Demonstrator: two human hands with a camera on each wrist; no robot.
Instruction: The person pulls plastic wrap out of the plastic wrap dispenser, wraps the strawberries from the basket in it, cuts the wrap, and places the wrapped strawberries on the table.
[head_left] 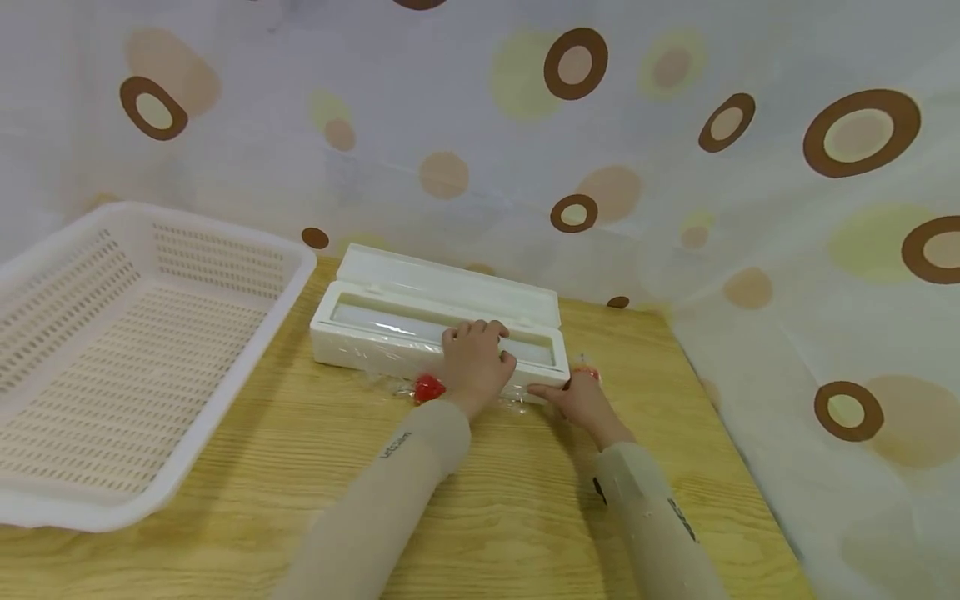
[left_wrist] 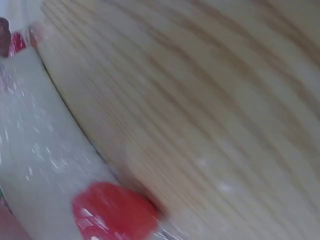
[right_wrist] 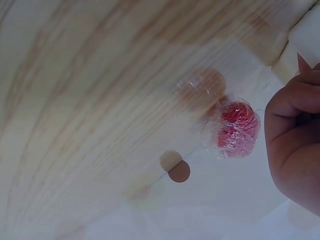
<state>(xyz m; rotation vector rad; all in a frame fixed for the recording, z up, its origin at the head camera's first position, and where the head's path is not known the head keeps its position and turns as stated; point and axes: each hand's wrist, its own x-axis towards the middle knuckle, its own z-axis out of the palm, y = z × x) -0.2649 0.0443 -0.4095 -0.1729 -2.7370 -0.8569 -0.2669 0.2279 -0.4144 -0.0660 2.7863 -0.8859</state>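
Note:
In the head view a long white cling film box [head_left: 390, 356] has its hinged lid [head_left: 450, 287] raised. A pale roll of film [head_left: 382, 321] lies inside. My left hand [head_left: 477, 362] lies over the box opening, bent fingers on the roll; its fingertips are hidden. At the right front corner my right hand [head_left: 581, 404] grips the box, thumb along the front wall. A red round object [left_wrist: 115, 212] sits before the box with clear film about it. Another red round object [right_wrist: 239, 129], wrapped in clear film, is beyond my right hand; their kind is unclear.
A large white slotted plastic basket [head_left: 288, 304] stands on the left of the wooden table [head_left: 495, 533]. Behind and to the right hangs a pale sheet [head_left: 465, 117] printed with brown circles.

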